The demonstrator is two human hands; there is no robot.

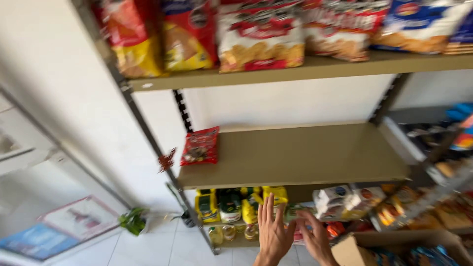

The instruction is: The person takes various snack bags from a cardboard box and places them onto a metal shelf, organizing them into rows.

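My left hand (272, 234) is raised at the bottom of the view, palm facing me, fingers spread, holding nothing. My right hand (315, 239) is just to its right, blurred, fingers loosely apart and empty. Both hover in front of the lower shelf, above an open cardboard box (352, 250). On the tan middle shelf (305, 152) a single red snack bag (199, 146) leans at the far left.
The top shelf (315, 68) carries several red, yellow and blue snack bags. The lower shelf holds yellow packets (207, 204), oil bottles (229, 231) and white bags (340, 199). A white wall is left; more stocked shelves are right.
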